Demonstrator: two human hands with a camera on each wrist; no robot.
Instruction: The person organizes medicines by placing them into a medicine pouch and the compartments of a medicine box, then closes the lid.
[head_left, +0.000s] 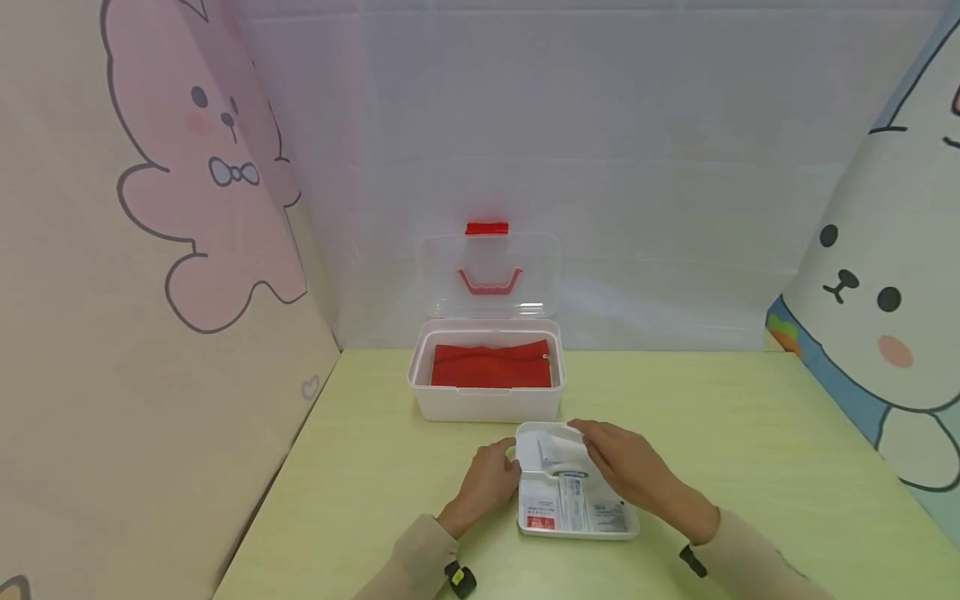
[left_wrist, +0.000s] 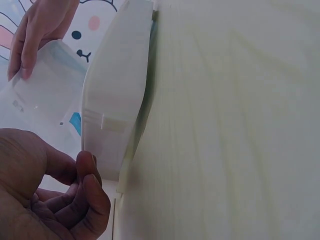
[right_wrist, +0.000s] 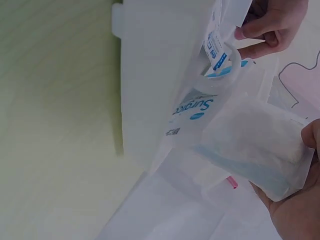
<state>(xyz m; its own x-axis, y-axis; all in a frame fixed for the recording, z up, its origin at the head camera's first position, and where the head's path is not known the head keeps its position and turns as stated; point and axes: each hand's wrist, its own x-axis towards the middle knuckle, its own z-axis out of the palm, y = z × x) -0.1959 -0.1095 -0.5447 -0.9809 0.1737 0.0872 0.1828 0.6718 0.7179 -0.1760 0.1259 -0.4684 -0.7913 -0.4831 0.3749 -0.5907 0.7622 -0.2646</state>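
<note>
A shallow white plastic case [head_left: 527, 457] lies on the table, holding several flat medical packets [head_left: 573, 502], one with a red label. My left hand [head_left: 489, 479] holds the case's left rim with bent fingers; in the left wrist view those fingers [left_wrist: 95, 192] sit at its corner. Over the far right part of the case, my right hand [head_left: 633, 468] pinches a white sealed pouch [right_wrist: 255, 142] between thumb and fingers. Beneath that pouch, a wrapper printed with blue "Surgic..." letters [right_wrist: 195, 106] shows in the right wrist view. The right hand hides part of the case.
Behind the case stands a white box [head_left: 487, 406] with a red cloth pouch [head_left: 491, 365] inside. Its clear lid [head_left: 438, 275], with a red handle and latch, is raised. A white curtain [head_left: 637, 183] hangs behind the pale table [head_left: 360, 467]; cartoon-printed sheets flank both sides.
</note>
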